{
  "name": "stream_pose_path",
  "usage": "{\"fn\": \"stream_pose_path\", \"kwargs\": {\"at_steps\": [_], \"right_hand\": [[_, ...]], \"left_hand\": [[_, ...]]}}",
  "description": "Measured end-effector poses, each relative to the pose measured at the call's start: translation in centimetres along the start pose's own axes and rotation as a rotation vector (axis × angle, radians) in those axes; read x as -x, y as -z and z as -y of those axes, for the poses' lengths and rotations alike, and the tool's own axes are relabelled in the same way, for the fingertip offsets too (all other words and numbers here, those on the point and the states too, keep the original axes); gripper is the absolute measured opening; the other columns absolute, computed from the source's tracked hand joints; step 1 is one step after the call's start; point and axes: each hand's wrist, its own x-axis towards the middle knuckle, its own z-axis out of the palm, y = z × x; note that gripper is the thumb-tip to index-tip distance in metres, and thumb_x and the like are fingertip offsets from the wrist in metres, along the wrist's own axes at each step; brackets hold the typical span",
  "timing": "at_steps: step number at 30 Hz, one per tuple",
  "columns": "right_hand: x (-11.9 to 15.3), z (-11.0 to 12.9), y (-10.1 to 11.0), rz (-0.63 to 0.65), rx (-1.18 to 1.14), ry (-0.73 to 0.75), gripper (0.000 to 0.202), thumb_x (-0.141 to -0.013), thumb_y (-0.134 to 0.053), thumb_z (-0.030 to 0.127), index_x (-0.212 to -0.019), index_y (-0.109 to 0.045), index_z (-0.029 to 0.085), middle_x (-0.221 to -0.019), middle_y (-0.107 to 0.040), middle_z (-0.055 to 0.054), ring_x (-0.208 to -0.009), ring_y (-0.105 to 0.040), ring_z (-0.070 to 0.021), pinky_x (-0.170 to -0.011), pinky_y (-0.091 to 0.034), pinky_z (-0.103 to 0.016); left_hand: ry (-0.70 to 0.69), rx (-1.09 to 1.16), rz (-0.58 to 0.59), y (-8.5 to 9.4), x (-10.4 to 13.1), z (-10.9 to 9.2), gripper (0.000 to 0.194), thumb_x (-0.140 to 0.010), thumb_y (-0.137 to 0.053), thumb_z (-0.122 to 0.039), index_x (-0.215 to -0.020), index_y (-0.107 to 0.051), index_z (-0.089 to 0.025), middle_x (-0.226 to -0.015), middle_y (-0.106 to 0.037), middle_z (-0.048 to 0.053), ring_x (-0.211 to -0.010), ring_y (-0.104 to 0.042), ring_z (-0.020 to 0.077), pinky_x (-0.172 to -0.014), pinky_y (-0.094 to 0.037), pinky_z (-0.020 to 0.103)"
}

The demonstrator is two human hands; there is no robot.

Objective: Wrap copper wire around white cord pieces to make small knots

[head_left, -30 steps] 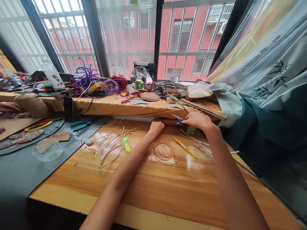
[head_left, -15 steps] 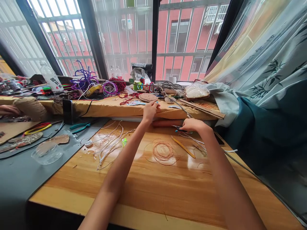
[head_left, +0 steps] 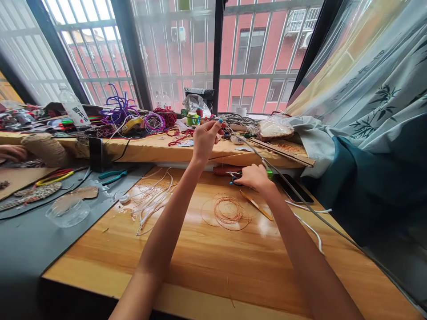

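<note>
My left hand (head_left: 206,141) is raised in front of the ledge, thumb and finger pinched together. A fine copper-coloured strand (head_left: 223,153) hangs down from the pinch. A small turquoise spot shows at the fingertips; I cannot tell what it is. Lower and to the right, my right hand (head_left: 255,178) holds small scissors (head_left: 235,176), with the metal blades pointing left toward the strand. On the wooden table nearer me lies a loose coil of copper-coloured strand (head_left: 228,211), beside yellow tweezers (head_left: 256,205).
White cords (head_left: 156,200) lie tangled on the left. A black phone (head_left: 293,189) rests at the right under a long grey cable. Teal pliers (head_left: 113,176) lie on the grey table. Another person's hand (head_left: 13,153) is at far left. The ledge (head_left: 160,151) behind is crowded.
My left hand has risen slightly, and the strand below it now shows. My right hand has moved left and slightly down with the scissors, uncovering the phone. The white cord at right has shifted.
</note>
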Motion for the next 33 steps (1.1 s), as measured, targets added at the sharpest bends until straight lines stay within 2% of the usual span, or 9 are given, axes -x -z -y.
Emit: {"fn": "stream_pose_path", "kwargs": {"at_steps": [7, 17, 23, 26, 28, 30, 33], "right_hand": [[-0.5, 0.6, -1.2, -0.057, 0.035, 0.022, 0.047, -0.068, -0.049, 0.05, -0.088, -0.066, 0.012, -0.095, -0.063, -0.015, -0.094, -0.051, -0.0269, -0.075, -0.028, -0.035], [-0.6, 1.2, -1.5, -0.121, 0.065, 0.087, 0.043, -0.071, -0.046, 0.047, -0.085, -0.066, 0.013, -0.087, -0.065, -0.015, -0.084, -0.057, -0.0241, -0.075, -0.025, -0.034], [-0.5, 1.4, -1.4, -0.143, 0.058, 0.104, 0.039, -0.075, -0.041, 0.041, -0.085, -0.066, 0.013, -0.087, -0.066, -0.014, -0.083, -0.058, -0.0224, -0.078, -0.023, -0.034], [-0.6, 1.0, -1.0, -0.126, 0.043, 0.069, 0.04, -0.075, -0.041, 0.043, -0.085, -0.066, 0.013, -0.085, -0.066, -0.013, -0.083, -0.058, -0.0226, -0.078, -0.024, -0.034], [-0.6, 0.4, -0.6, -0.105, 0.032, 0.04, 0.04, -0.074, -0.041, 0.044, -0.084, -0.066, 0.014, -0.085, -0.066, -0.013, -0.083, -0.058, -0.023, -0.078, -0.025, -0.035], [-0.6, -0.3, -0.1, -0.082, 0.022, 0.021, 0.04, -0.074, -0.042, 0.045, -0.083, -0.066, 0.015, -0.085, -0.066, -0.012, -0.084, -0.058, -0.0235, -0.076, -0.027, -0.035], [-0.4, -1.4, 0.6, -0.044, 0.01, 0.011, 0.039, -0.073, -0.043, 0.046, -0.08, -0.066, 0.016, -0.085, -0.066, -0.011, -0.085, -0.057, -0.0235, -0.073, -0.029, -0.033]], "left_hand": [[-0.019, -0.015, -0.037, 0.2, 0.0, -0.7, 0.024, -0.079, -0.048, -0.027, -0.067, -0.064, -0.013, -0.05, -0.052, -0.003, -0.034, -0.033, -0.0003, -0.036, -0.028, 0.014], [-0.063, 0.008, -0.037, 0.3, 0.2, -2.3, 0.022, -0.079, -0.048, -0.024, -0.068, -0.063, -0.013, -0.051, -0.052, -0.002, -0.035, -0.036, -0.0005, -0.034, -0.026, 0.014], [-0.071, 0.006, 0.01, 0.8, 0.0, -2.7, 0.023, -0.079, -0.047, -0.023, -0.066, -0.063, -0.013, -0.05, -0.049, -0.002, -0.035, -0.037, -0.0002, -0.034, -0.024, 0.015], [-0.051, -0.047, 0.173, 1.5, 0.1, -3.4, 0.023, -0.078, -0.048, -0.024, -0.066, -0.064, -0.012, -0.05, -0.05, -0.001, -0.036, -0.038, 0.0002, -0.035, -0.025, 0.014], [-0.009, -0.145, 0.37, 2.0, 0.4, -3.8, 0.023, -0.076, -0.049, -0.024, -0.065, -0.065, -0.012, -0.052, -0.053, 0.0, -0.038, -0.04, 0.0004, -0.037, -0.027, 0.014], [0.075, -0.302, 0.659, 2.5, 0.8, -3.8, 0.021, -0.074, -0.05, -0.023, -0.063, -0.065, -0.014, -0.054, -0.056, 0.0, -0.041, -0.043, 0.0015, -0.04, -0.03, 0.013], [0.263, -0.561, 1.17, 2.8, 1.2, -3.0, 0.017, -0.069, -0.052, -0.024, -0.063, -0.066, -0.017, -0.055, -0.06, 0.0, -0.048, -0.049, 0.0052, -0.045, -0.036, 0.014]]}}
